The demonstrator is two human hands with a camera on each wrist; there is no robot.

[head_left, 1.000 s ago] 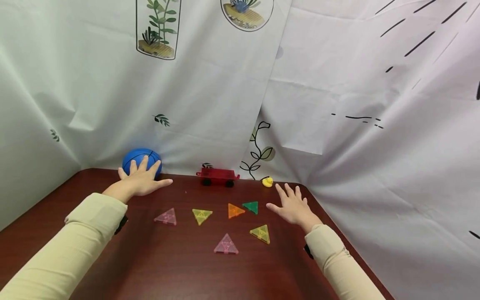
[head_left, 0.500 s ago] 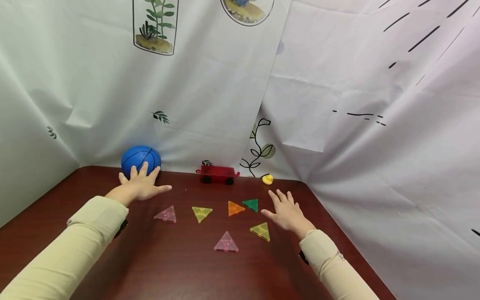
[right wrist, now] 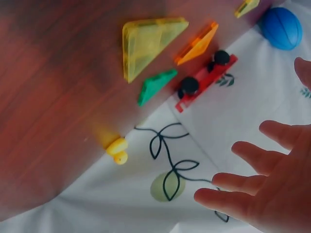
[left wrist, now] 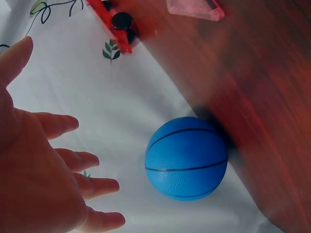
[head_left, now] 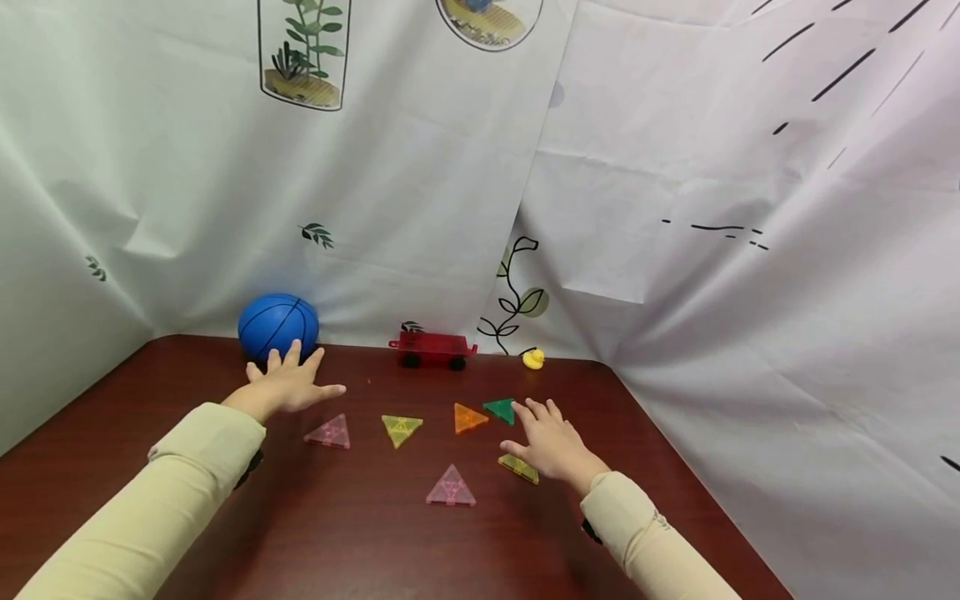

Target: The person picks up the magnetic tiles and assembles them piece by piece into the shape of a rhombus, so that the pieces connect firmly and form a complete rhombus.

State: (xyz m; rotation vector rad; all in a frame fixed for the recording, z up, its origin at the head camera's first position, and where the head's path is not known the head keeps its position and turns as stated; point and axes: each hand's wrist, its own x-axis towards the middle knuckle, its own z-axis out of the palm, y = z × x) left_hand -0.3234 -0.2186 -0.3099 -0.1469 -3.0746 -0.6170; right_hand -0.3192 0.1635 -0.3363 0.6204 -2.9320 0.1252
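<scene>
head view: left hand (head_left: pixel 283 388) and right hand (head_left: pixel 553 447) are hovering above the desk (head_left: pixel 360 542), fingers extended, gripping nothing.
blue basketball (head_left: pixel 277 325): sitting at the desk's back edge, beyond the left fingers and apart from them.
left-side pink triangular tile (head_left: pixel 332 432): lying near the left hand.
right-side yellow triangular tile (head_left: pixel 517 469): lying partly hidden by the right hand.
green triangular tile (head_left: pixel 500 410): lying just beyond the right fingertips.
tile handling: each, being thin, is probably calling for a light edge pinch.
</scene>
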